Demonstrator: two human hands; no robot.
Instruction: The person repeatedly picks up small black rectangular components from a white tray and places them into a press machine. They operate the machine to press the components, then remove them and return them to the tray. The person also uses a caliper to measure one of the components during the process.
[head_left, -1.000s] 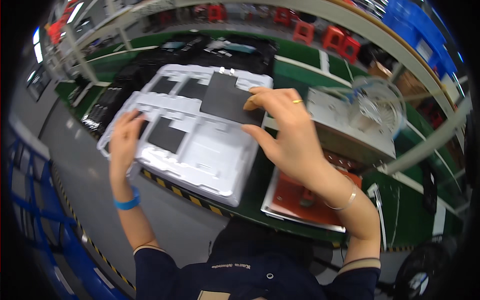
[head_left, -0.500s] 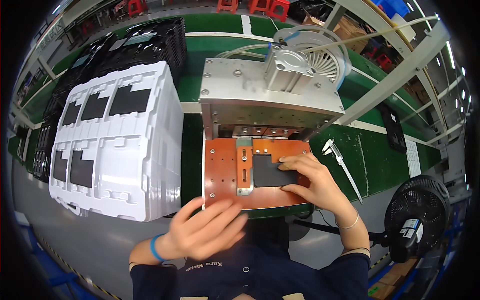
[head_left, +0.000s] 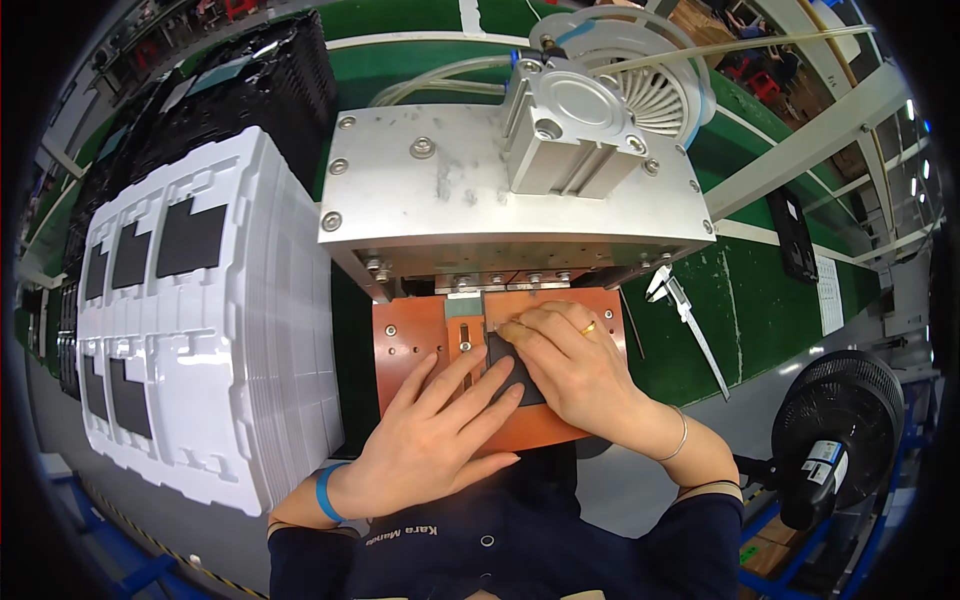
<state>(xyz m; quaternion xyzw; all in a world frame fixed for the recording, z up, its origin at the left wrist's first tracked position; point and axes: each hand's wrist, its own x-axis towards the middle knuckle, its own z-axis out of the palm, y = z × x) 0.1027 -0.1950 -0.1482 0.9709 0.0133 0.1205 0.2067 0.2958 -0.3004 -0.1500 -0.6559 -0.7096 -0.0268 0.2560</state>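
Toward the orange plate's [head_left: 398,376] front edge, the black sheet [head_left: 533,389] is partly covered by the spread, ungripping left hand [head_left: 423,443] and curled right hand [head_left: 582,376], whose grip cannot be determined.

And it's 5 dark sheets [head_left: 192,242] in the top white tray [head_left: 195,405], 1 more sheet [head_left: 532,392] under 2 hands [head_left: 425,440], 1 caliper [head_left: 676,298], 1 black fan [head_left: 840,412]!

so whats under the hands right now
Part of a dark sheet shows on the orange plate; the rest of it is hidden by the left hand and right hand.
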